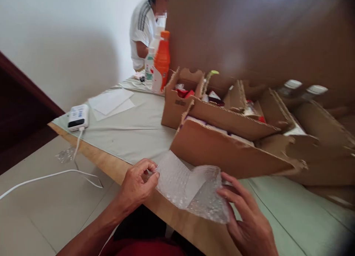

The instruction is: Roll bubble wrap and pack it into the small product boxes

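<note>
A sheet of clear bubble wrap (191, 185) lies bunched over the wooden table edge in front of me. My left hand (137, 185) pinches its left edge with closed fingers. My right hand (246, 219) holds its right side, fingers curled under and around the wrap. Just behind the wrap stands an open cardboard box (222, 149) with its flaps raised and packed goods inside.
More open cardboard boxes (180, 101) with small items fill the table (133, 134) to the right. An orange bottle (161, 62) and a white bottle stand at the back. A white device (78, 116) with a cable sits at the left corner. Another person (142, 30) sits beyond.
</note>
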`<state>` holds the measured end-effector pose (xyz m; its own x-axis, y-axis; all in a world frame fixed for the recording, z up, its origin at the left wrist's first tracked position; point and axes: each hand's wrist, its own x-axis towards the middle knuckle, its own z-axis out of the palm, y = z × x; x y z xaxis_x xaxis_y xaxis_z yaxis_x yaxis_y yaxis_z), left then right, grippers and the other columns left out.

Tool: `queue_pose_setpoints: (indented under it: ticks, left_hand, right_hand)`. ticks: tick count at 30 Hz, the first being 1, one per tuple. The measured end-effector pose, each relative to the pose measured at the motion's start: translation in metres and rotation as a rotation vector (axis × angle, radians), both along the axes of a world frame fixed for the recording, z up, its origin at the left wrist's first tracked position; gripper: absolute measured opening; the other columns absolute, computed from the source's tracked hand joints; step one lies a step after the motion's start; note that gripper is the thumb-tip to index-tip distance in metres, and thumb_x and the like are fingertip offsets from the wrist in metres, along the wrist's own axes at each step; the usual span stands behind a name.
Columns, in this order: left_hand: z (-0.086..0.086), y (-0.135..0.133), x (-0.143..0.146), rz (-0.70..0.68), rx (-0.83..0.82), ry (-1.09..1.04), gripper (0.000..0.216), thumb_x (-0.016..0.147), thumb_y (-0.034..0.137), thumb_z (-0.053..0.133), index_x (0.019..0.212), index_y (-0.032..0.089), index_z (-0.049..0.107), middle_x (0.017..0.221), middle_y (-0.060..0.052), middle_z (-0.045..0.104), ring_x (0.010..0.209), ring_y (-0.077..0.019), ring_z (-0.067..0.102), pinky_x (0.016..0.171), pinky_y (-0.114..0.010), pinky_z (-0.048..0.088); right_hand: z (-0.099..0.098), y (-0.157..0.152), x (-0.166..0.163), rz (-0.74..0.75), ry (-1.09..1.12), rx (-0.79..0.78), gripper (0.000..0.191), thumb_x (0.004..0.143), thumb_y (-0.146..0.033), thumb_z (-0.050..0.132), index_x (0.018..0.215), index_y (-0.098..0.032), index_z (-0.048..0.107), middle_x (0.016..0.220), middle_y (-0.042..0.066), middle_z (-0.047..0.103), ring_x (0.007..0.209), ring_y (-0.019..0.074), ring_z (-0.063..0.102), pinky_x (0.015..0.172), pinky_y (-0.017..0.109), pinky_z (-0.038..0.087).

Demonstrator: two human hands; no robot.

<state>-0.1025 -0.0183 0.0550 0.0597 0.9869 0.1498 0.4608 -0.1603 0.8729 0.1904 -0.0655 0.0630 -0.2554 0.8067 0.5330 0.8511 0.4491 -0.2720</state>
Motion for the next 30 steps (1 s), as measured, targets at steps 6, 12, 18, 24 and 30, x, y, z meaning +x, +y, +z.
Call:
queue_pose_setpoints:
  ticks: [6,12,18,24,30]
  left_hand:
    - [-0.014,-0.011,0.011,-0.082,-0.366,-0.134,0.020,0.081,0.040,0.062,0.080,0.020,0.059,0.065,0.004,0.056,0.060,-0.0136,0.055,0.055,-0.025,0.043]
    - [-0.013,-0.011,0.007,-0.020,-0.470,-0.175,0.070,0.079,0.046,0.066,0.139,0.017,0.045,0.072,0.005,0.061,0.065,-0.0182,0.066,0.053,-0.026,0.048]
    - [-0.011,0.011,0.014,-0.063,-0.257,0.212,0.066,0.081,0.042,0.057,0.140,0.013,0.053,0.078,-0.001,0.070,0.064,-0.0187,0.062,0.066,-0.033,0.048]
    - [-0.005,-0.005,0.022,-0.126,-0.122,0.295,0.055,0.088,0.034,0.047,0.139,0.015,0.056,0.067,0.004,0.060,0.059,-0.0165,0.057,0.062,-0.029,0.044]
    - [-0.006,-0.008,0.020,-0.120,-0.014,0.418,0.046,0.091,0.035,0.047,0.130,0.018,0.063,0.064,0.004,0.061,0.056,-0.0169,0.058,0.062,-0.029,0.044]
  right_hand:
    - [0.004,-0.063,0.049,-0.571,0.113,-0.097,0.019,0.098,-0.030,0.053,0.106,-0.021,0.067,0.133,0.013,0.066,0.072,0.0159,0.069,0.045,0.024,0.051]
    - [0.009,-0.047,0.001,-0.187,0.084,-0.025,0.019,0.099,-0.022,0.054,0.115,-0.022,0.065,0.129,0.012,0.068,0.114,0.0268,0.067,0.094,0.043,0.055]
    - [-0.025,-0.028,0.003,-0.319,-0.235,-0.271,0.027,0.096,-0.033,0.056,0.112,-0.016,0.068,0.133,0.020,0.065,0.113,0.0375,0.065,0.086,0.050,0.054]
    - [-0.010,-0.040,0.016,-0.249,0.083,-0.362,0.021,0.100,-0.032,0.046,0.088,-0.024,0.062,0.096,0.005,0.076,0.082,0.0212,0.073,0.072,0.032,0.055]
    - [-0.004,-0.010,0.024,-0.365,0.014,-0.309,0.018,0.098,-0.033,0.051,0.100,-0.023,0.066,0.088,0.003,0.077,0.070,0.0211,0.073,0.063,0.030,0.051]
